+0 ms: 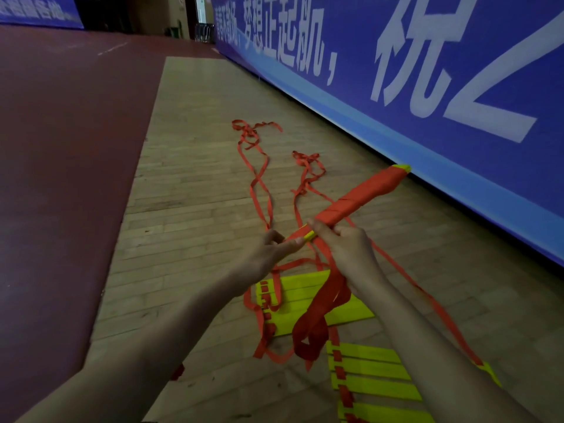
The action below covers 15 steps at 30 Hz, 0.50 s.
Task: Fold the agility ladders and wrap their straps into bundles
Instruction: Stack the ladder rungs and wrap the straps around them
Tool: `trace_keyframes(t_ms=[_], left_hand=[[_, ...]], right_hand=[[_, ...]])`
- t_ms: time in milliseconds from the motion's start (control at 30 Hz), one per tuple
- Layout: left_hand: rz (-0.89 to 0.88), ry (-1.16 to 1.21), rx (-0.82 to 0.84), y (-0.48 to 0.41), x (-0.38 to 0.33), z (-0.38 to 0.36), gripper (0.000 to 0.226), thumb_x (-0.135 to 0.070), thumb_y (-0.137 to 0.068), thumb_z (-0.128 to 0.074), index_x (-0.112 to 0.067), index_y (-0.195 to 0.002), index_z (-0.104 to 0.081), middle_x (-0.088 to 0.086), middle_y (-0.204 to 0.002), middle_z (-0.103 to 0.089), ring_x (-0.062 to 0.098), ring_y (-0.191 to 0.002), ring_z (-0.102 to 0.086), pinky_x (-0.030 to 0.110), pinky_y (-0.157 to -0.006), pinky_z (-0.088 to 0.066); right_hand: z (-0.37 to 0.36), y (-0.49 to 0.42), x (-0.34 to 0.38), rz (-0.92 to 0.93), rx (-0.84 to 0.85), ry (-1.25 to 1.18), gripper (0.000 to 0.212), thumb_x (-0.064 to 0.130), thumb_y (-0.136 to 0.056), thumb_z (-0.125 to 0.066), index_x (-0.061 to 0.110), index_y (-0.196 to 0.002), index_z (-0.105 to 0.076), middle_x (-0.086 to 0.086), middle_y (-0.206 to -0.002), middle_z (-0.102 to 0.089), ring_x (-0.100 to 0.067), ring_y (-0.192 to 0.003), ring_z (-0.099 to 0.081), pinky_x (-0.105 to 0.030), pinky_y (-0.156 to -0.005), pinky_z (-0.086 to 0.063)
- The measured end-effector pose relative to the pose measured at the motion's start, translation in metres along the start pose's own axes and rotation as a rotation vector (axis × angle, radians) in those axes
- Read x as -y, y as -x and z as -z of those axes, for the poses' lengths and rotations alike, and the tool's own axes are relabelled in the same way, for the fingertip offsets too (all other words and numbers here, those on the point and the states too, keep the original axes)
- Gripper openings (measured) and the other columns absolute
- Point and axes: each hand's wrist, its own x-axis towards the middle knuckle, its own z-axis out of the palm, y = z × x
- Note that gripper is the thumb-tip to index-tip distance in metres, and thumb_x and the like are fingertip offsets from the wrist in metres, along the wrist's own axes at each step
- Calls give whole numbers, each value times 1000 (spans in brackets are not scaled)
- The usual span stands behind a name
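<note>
Hands meet at the centre of the frame, seen from above on bare forearms that rise from the lower edge. The right hand [346, 242] is curled tightly round the near end of a long bundle [361, 196], a stack of ladder rungs wound in red strap. From that grip the bundle slants up and to the right, and its far yellow tip ends near the foot of a blue banner [396, 56] with large white characters. The near yellow tip sticks out just left of the right fingers. There the left hand [273, 254] pinches a short stretch of loose strap [294, 236] between thumb and forefinger, right beside that tip.

Below the right wrist, a thick hank of red strap hangs down in loops [320, 319]. Under it, flat yellow rungs [305, 300] lie on the wooden floor [198, 193], and more rungs [375, 377] lie at lower right, threaded on red webbing. Two long tangled straps [259, 184] trail across the boards toward the upper middle. Dark red flooring [61, 148] fills the left side.
</note>
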Motion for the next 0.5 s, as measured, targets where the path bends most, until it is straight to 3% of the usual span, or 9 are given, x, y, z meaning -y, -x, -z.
trace_keyframes(t_ms=[33,100,167,233,300,367,433,467,500], left_hand=[[-9,-10,-41,-2,0,-3,39,-47,-88,-61,-10,-99,-58,-1,-84,-55,8,-72,-49,24,-62,-38],[-28,-15,-94,-5,5,-5,41,-46,-85,-66,-9,-99,-58,5,-86,-57,11,-72,-50,29,-63,-39],[-48,-60,-122,-4,5,-6,44,-48,-79,-71,-11,-97,-58,5,-86,-62,15,-73,-56,30,-66,-43],[-54,-125,-135,-6,2,3,45,-53,-72,-75,-14,-90,-62,1,-78,-63,13,-70,-58,26,-62,-44],[-63,-120,-61,-2,-4,14,45,-53,-70,-76,-13,-87,-67,0,-72,-65,11,-63,-59,25,-60,-45],[-48,-3,115,6,-11,26,40,-45,-74,-76,-11,-95,-70,5,-77,-70,11,-59,-63,25,-60,-51],[-36,66,266,12,-15,36,37,-36,-79,-73,-9,-104,-70,9,-87,-74,14,-63,-67,24,-59,-55],[-24,88,321,14,-17,40,36,-35,-81,-72,-9,-106,-70,12,-92,-74,18,-68,-69,25,-59,-55],[-11,118,368,17,-18,44,36,-34,-82,-70,-8,-106,-69,14,-96,-74,22,-71,-69,26,-61,-55]], right_hand=[[-2,0,1,-7,-14,-27,72,66,-66,-66,-5,-65,-58,-8,-59,-44,-18,-56,-40,-38,-55,-32],[-2,0,-3,-45,-18,-141,52,47,-76,-73,-4,-73,-68,-11,-68,-58,-22,-66,-53,-46,-63,-44],[-3,-2,-2,-106,-3,-264,28,31,-80,-75,4,-75,-74,-16,-81,-71,-29,-79,-65,-54,-77,-50],[-2,-5,-2,-141,34,-350,12,25,-81,-75,15,-75,-78,-16,-83,-73,-28,-77,-68,-51,-82,-51],[-1,-3,3,-144,93,-410,8,23,-82,-74,19,-78,-79,-18,-88,-74,-31,-81,-69,-50,-86,-53],[1,0,10,-155,141,-476,9,23,-81,-73,16,-82,-79,-22,-94,-73,-37,-90,-69,-52,-88,-54],[2,3,15,-165,183,-529,13,23,-78,-73,11,-82,-77,-19,-85,-73,-32,-79,-71,-42,-75,-59],[3,4,19,-162,198,-540,15,24,-78,-72,9,-80,-75,-12,-69,-71,-22,-61,-70,-31,-59,-58],[4,5,21,-158,205,-540,15,25,-77,-72,10,-78,-73,-3,-52,-62,-12,-42,-60,-20,-42,-49]])
